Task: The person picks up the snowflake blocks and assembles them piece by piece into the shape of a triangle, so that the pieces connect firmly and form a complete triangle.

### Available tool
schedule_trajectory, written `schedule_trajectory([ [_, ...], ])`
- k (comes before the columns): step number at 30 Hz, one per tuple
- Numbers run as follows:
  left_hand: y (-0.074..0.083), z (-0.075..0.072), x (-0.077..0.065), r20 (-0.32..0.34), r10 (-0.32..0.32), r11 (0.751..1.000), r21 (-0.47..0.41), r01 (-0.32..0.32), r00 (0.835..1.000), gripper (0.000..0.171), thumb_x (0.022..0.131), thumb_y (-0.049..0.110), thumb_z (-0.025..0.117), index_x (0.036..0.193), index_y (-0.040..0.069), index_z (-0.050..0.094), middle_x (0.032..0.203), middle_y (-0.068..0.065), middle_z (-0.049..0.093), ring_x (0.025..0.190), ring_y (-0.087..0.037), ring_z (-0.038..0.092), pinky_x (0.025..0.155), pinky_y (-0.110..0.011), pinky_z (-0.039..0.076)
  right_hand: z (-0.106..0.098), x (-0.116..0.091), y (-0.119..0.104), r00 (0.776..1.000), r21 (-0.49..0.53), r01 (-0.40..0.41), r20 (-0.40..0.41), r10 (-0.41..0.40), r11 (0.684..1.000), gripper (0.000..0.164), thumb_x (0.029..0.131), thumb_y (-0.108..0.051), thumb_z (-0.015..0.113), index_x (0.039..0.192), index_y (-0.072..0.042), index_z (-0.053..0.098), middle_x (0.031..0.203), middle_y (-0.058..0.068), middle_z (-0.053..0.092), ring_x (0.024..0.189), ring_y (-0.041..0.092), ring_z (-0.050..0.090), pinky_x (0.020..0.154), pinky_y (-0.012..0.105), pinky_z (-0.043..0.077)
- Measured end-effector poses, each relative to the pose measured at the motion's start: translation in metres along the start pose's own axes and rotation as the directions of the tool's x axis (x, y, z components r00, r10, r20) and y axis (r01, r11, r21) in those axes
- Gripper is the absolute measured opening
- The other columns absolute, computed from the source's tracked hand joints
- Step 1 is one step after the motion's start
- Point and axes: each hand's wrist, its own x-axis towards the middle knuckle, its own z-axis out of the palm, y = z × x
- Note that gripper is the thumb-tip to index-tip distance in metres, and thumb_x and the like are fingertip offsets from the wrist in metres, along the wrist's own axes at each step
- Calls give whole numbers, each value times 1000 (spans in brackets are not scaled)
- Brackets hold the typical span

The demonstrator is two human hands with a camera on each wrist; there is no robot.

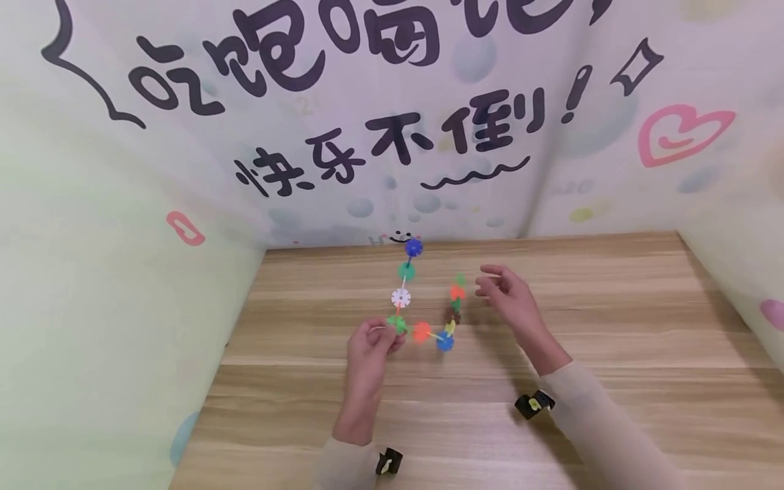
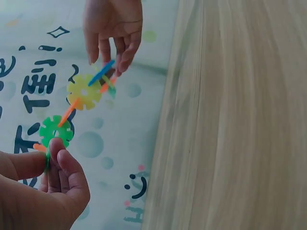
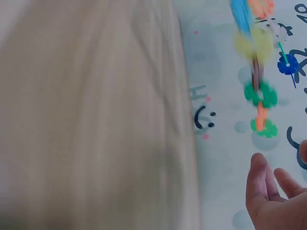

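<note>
A chain of notched plastic snowflake discs in several colours hangs in a U shape above the wooden table. My left hand point(image 1: 370, 350) pinches a green disc point(image 2: 55, 131) of it between thumb and fingers. From there one arm runs up past a white disc point(image 1: 401, 298) to a dark blue disc point(image 1: 414, 248). The other arm goes right through an orange disc point(image 1: 422, 332) and a blue disc point(image 1: 445, 341), then on to a green end disc point(image 3: 264, 128). Beside that end, my right hand point(image 1: 508, 299) hovers with loosely bent fingers, apart from the chain in the right wrist view.
The wooden table point(image 1: 282, 408) lies under both hands and meets a printed wall point(image 1: 343, 218) at its back edge. Side walls stand at left and right. Black wrist cameras sit at both sleeves.
</note>
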Motion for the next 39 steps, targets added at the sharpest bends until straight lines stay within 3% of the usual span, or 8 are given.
schedule_trajectory([
  [4,-4,7,0,30,1,1000,-21,0,1000,13,97,-2,61,107,-5,53,91,-18,71,81,-23,69,81,-38,58,5,-8,9,993,113,-88,91,78,990,57,105,-36,51,145,5,41,130,27,58,113,34,62,94,45,53],
  [8,-9,14,1,91,-22,1000,23,20,996,13,97,-1,61,107,-4,53,90,-18,71,82,-26,69,76,-30,57,7,-9,17,985,129,-131,127,114,983,54,106,-33,50,142,7,44,120,24,62,102,25,66,86,37,56],
  [11,-12,16,2,141,-57,997,59,49,988,13,96,-1,62,107,-5,54,92,-22,71,82,-25,69,77,-32,57,5,-8,21,986,134,-123,129,106,983,48,105,-25,53,138,9,47,118,29,62,91,20,68,83,38,57],
  [17,-11,17,3,206,-113,984,157,81,972,15,96,-2,61,109,-8,55,92,-21,70,82,-26,68,81,-39,57,4,-9,19,989,107,-83,127,69,991,43,103,-19,57,135,8,48,123,32,61,91,18,68,83,37,57],
  [25,-15,15,5,220,-114,970,238,60,969,15,96,-2,62,109,-7,56,92,-27,67,86,-33,69,80,-42,58,6,-11,19,992,76,-47,119,37,996,39,102,-18,60,134,2,52,121,30,63,91,20,67,78,34,58],
  [34,-18,14,4,237,-114,955,294,41,965,14,97,-2,60,110,-6,56,93,-32,65,93,-45,67,85,-53,55,5,-14,17,992,-17,-11,124,13,1000,50,100,-23,64,144,-7,49,113,18,68,99,23,65,81,30,56],
  [39,-17,13,4,236,-120,942,334,35,964,13,98,1,60,110,-3,57,93,-29,66,93,-43,67,87,-52,54,6,-14,16,990,-63,38,135,-30,997,53,99,-22,65,147,-10,46,109,13,70,100,26,65,79,30,55],
])
